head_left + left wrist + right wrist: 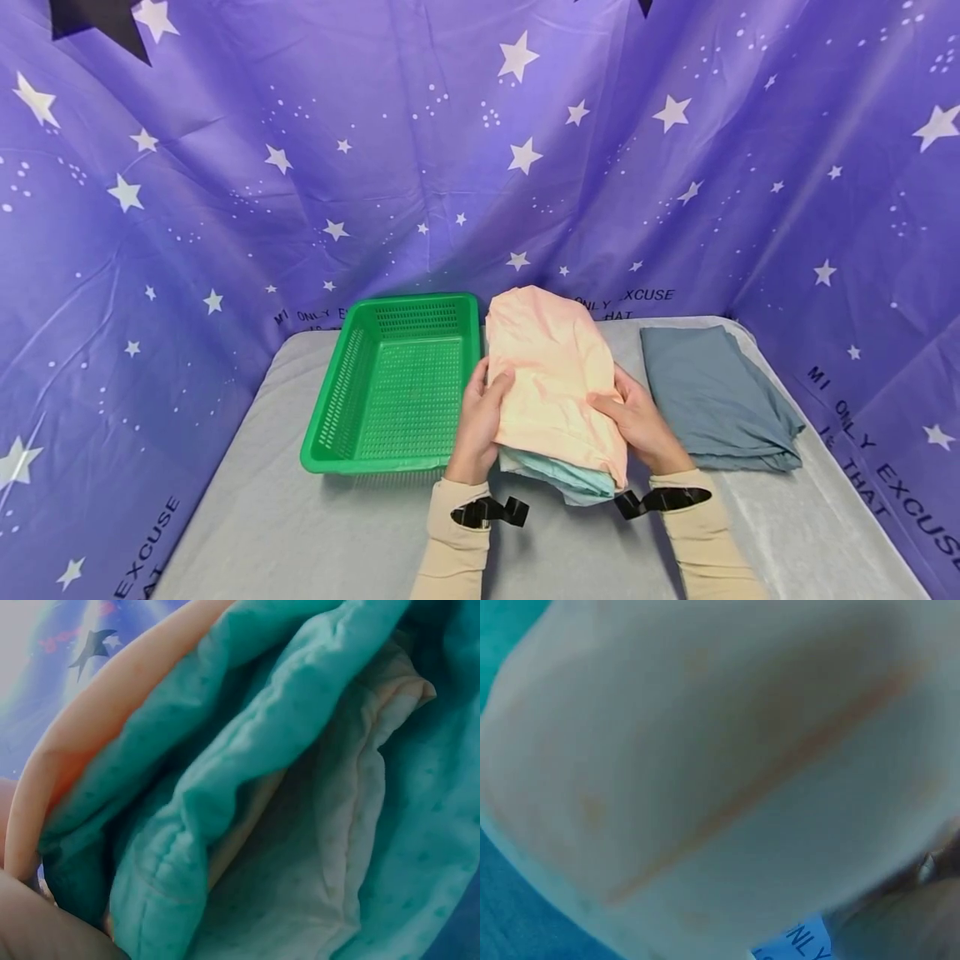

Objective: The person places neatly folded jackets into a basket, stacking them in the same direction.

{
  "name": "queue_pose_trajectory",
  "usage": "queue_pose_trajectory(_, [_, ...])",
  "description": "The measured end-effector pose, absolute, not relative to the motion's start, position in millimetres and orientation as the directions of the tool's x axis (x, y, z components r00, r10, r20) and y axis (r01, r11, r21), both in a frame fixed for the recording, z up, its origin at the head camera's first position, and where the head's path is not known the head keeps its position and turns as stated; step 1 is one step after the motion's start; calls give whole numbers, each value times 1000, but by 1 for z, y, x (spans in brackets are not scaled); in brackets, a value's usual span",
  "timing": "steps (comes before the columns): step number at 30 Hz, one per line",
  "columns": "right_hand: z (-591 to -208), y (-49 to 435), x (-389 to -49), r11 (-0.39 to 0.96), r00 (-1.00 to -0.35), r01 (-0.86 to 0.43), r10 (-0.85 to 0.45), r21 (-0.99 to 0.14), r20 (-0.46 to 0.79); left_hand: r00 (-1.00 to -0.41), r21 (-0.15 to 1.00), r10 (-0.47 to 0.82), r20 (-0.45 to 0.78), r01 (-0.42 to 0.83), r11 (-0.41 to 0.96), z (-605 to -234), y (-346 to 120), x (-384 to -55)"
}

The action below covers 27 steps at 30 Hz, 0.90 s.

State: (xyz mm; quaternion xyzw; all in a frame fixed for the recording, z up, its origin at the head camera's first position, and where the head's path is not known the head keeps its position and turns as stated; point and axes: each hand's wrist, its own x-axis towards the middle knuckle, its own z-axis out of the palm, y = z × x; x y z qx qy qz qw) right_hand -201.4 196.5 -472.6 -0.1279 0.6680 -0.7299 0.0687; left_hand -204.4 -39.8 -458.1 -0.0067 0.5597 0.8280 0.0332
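Both hands hold a folded bundle of cloth between them, over the table just right of the basket. A peach cloth [551, 375] forms its top layer, and teal spotted fabric [566, 477] shows beneath the near edge. My left hand [480, 417] grips the bundle's left side, thumb on top. On the right side my right hand [637, 421] does the same. Up close in the left wrist view are gathered teal folds [225, 780] and a whitish layer [300, 847]. A blurred pale fabric [667, 765] with an orange line fills the right wrist view. The fingers underneath are hidden.
To the left, a green perforated plastic basket [315, 460] stands with nothing in it. A folded grey-blue cloth [712, 396] lies at the right on the grey-covered table [300, 533]. A purple star-printed curtain [420, 158] surrounds the table's back and sides.
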Motion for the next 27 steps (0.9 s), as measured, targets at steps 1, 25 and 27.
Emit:
queue_pose_trajectory(1, [-472,196,-201,-95,-959,-69,-268,-993,93,-998,927,43,-41,-54,-370,-458,-41,-205])
queue_pose_trajectory(25, [-453,170,-205,-45,-954,-64,-289,-997,74,-998,915,6,-69,-66,-399,-443,-68,-201])
queue_pose_trajectory(27, [-450,167,-207,-31,-953,-72,-293,-997,78,-998,913,8,-66,-64,-403,-440,-71,-202])
